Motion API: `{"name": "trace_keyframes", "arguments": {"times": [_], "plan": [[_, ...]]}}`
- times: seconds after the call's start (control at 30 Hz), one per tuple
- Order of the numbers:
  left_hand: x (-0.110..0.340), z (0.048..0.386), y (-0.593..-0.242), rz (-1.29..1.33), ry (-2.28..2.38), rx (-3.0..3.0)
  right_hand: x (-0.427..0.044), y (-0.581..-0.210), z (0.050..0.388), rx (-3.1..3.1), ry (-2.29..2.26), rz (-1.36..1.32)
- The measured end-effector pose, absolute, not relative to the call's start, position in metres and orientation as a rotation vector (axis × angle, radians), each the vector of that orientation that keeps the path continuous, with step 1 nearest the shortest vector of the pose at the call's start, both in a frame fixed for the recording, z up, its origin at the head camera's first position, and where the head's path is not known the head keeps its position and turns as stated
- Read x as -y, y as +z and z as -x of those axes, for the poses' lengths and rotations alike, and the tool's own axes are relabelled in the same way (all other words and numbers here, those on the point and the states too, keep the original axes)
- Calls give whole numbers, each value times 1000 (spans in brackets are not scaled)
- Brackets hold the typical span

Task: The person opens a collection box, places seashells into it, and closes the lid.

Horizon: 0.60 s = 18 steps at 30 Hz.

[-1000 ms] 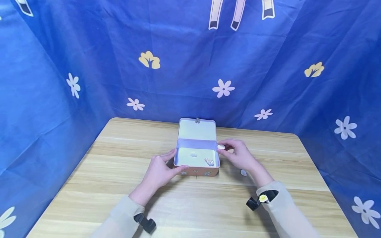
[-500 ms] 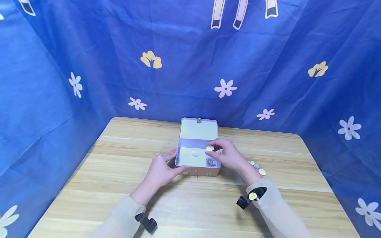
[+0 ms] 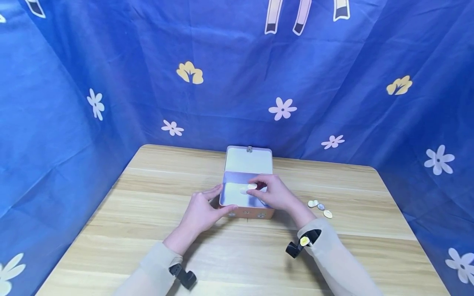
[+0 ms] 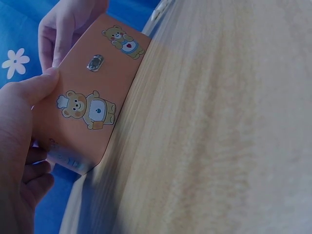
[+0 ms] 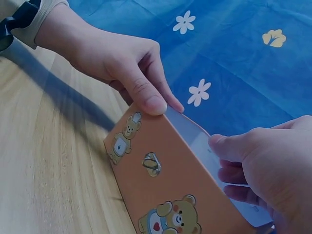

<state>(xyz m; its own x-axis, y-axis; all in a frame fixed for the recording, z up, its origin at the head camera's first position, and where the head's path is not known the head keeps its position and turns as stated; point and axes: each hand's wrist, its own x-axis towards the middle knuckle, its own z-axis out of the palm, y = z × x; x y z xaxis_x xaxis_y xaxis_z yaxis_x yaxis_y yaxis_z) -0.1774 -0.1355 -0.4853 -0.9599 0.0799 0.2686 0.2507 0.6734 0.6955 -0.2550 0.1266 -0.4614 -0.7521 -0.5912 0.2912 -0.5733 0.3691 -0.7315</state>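
Note:
An orange tin box (image 3: 247,212) with bear pictures stands on the table, its lid (image 3: 249,160) tipped back. My left hand (image 3: 200,213) grips the box's front left corner, the thumb over the front rim and the fingers along the left side. Above the inside of the box, my right hand (image 3: 272,193) pinches a white seashell (image 3: 252,186) between thumb and fingers. Just left of that one, another white shell (image 3: 243,190) lies on the box floor. The right hand hides the box's right part. In the right wrist view, the right hand (image 5: 278,170) reaches over the rim.
Several small shells (image 3: 321,206) lie on the wooden table (image 3: 237,255) right of the box. A blue cloth (image 3: 222,82) with flowers hangs behind the table and along both sides. A metal clasp (image 5: 152,164) sticks out from the box front.
My right hand has carried the white shell leftward from the box's right edge to over its inside, covering a spiral shell there. More shells on the table are uncovered. The left hand keeps its grip.

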Motion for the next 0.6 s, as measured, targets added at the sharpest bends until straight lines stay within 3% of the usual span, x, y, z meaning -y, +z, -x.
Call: {"name": "trace_keyframes", "arguments": {"times": [0.6], "plan": [[136,178,-487,269,-1154,2672,-116,-464,261,-2566,-1250,1120]]}}
